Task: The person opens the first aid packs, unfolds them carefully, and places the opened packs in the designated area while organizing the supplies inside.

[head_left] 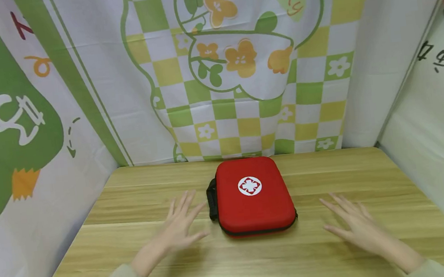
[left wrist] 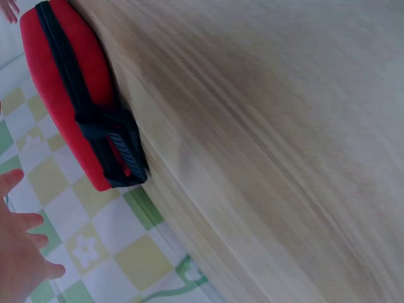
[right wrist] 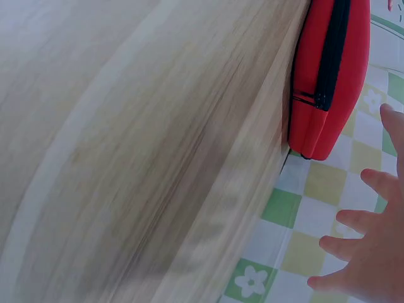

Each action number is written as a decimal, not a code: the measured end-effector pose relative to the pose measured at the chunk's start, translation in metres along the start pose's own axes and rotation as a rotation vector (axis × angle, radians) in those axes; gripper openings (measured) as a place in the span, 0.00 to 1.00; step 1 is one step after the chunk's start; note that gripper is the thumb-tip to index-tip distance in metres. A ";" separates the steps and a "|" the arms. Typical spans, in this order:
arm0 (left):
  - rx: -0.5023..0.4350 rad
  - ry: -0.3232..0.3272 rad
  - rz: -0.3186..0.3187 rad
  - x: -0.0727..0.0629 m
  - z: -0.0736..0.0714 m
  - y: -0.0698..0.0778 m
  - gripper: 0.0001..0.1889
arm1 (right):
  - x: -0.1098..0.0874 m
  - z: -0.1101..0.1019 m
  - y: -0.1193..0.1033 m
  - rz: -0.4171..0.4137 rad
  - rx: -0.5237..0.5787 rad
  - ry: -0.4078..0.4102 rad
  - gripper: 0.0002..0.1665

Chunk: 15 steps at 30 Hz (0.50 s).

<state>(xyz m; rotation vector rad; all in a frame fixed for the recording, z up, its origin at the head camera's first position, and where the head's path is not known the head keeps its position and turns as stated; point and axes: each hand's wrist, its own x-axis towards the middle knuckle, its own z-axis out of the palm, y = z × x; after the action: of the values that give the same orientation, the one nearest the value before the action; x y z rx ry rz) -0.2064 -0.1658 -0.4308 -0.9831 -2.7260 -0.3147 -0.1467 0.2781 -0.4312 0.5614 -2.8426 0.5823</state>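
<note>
A red zippered first-aid case (head_left: 256, 207) with a white cross emblem lies flat on the wooden table, near its back edge. Its black carrying handle (head_left: 212, 200) is on the left side, also plain in the left wrist view. To the left of the case my left hand (head_left: 178, 228) hovers over the table, fingers spread, holding nothing. My right hand (head_left: 353, 224) is off to the right of the case, fingers spread as well and nothing in its grasp. The zipper pulls (right wrist: 309, 99) show at the case's side in the right wrist view.
The wooden table (head_left: 261, 266) runs back to a hanging cloth (head_left: 155, 132) with green and yellow checks and flowers. Printed cloths also hang along the left side (head_left: 83, 181) and the right side (head_left: 432, 142).
</note>
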 end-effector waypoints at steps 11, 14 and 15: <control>-0.046 -0.006 0.121 0.025 0.006 0.015 0.34 | 0.015 0.012 -0.001 0.017 0.255 -0.001 0.30; -0.047 0.008 0.165 0.031 0.009 0.019 0.33 | 0.019 0.015 -0.002 0.041 0.304 -0.010 0.27; -0.051 0.015 0.180 0.033 0.009 0.020 0.33 | 0.021 0.016 -0.003 0.045 0.319 -0.008 0.27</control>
<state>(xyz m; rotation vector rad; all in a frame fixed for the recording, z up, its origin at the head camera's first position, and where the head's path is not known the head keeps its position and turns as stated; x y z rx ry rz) -0.2191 -0.1281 -0.4278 -1.2242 -2.6039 -0.3586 -0.1662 0.2628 -0.4392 0.5495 -2.7913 1.0547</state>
